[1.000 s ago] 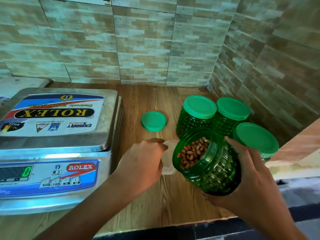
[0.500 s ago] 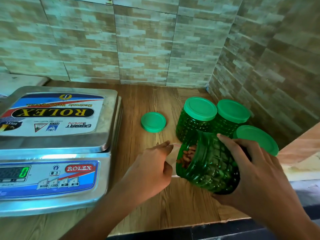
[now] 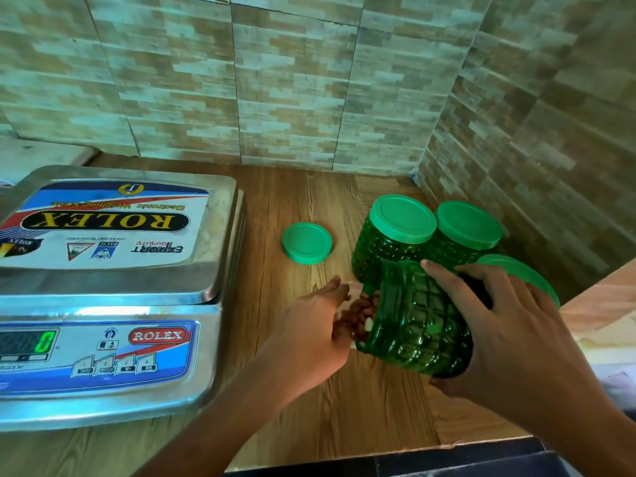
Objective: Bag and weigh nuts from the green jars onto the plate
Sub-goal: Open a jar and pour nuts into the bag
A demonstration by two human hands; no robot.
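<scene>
Right hand point(image 3: 509, 332) wraps tilted open jar point(image 3: 416, 325); nuts point(image 3: 358, 313) at mouth, left of grip; left hand point(image 3: 309, 325) adjacent, hold unclear.

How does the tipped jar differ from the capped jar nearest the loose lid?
The tipped jar is tilted sideways in the right hand; the capped jar stands upright. The tipped jar is lidless, nuts at its mouth; the capped jar is closed. Both are green ribbed plastic.
</scene>
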